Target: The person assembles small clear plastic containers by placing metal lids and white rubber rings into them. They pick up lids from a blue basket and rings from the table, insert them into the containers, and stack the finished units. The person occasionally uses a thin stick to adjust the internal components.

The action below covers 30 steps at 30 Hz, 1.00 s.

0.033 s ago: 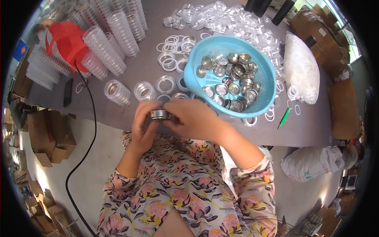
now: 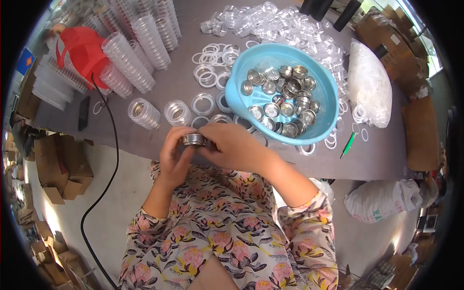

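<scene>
Just over the table's front edge, my left hand (image 2: 174,150) and my right hand (image 2: 231,145) grip a round silver metal cap (image 2: 194,140) between them. Its rim faces me, and my right fingertips press its right side. Some of the fingers are hidden behind it. Right of my hands, a light blue plastic basket (image 2: 233,99) holds many similar metal caps (image 2: 272,110). Beyond my left hand are short stacks of clear round plastic lids, one stack (image 2: 177,112) close by and another (image 2: 143,114) farther left.
White rings (image 2: 208,78) lie behind my hands. Tall stacks of clear cups (image 2: 150,41) stand far left beside a red bag (image 2: 84,48). Loose clear plastic pieces (image 2: 270,21) heap at the back. A green pen-like tool (image 2: 347,145) and white plastic bag (image 2: 369,84) lie right. A black cable (image 2: 116,145) hangs left.
The metal cap has shifted very slightly to the left in my hands. My right hand and forearm have moved a little with it, still gripping.
</scene>
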Motion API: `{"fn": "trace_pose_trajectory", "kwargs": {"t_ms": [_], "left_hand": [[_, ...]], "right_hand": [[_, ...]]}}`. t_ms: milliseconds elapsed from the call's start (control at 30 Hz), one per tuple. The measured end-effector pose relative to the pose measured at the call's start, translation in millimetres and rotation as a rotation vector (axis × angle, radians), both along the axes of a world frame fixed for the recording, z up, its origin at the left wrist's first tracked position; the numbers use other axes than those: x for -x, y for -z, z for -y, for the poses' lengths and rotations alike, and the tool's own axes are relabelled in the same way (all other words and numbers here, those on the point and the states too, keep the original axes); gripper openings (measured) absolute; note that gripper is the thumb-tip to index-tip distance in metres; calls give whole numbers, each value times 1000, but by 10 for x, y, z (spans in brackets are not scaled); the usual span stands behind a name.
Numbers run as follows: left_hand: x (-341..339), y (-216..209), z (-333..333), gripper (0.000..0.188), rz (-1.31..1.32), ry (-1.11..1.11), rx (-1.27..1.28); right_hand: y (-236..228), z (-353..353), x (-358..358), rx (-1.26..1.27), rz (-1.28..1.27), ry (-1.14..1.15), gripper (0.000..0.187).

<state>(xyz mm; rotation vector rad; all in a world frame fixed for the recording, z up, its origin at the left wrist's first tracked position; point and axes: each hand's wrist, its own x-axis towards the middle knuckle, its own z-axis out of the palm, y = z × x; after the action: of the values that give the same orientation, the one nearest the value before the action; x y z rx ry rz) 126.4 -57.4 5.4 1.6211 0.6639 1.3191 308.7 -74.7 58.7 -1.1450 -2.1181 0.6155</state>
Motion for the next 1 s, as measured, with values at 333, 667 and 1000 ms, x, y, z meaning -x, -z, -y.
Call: {"fn": "trace_pose_trajectory", "kwargs": {"t_ms": [333,667,1000], "left_hand": [[328,292,-754,20,-773,-488,-468],[296,122,-703,33,-1196,-288,-475],[341,105,-729,36,-1257,-255,-434]], "right_hand": [[755,-68,414,300,-315,171,49],[853,-140,364,428,-453,203,45],[1224,-537,678,-14,-343,313,73]]}}
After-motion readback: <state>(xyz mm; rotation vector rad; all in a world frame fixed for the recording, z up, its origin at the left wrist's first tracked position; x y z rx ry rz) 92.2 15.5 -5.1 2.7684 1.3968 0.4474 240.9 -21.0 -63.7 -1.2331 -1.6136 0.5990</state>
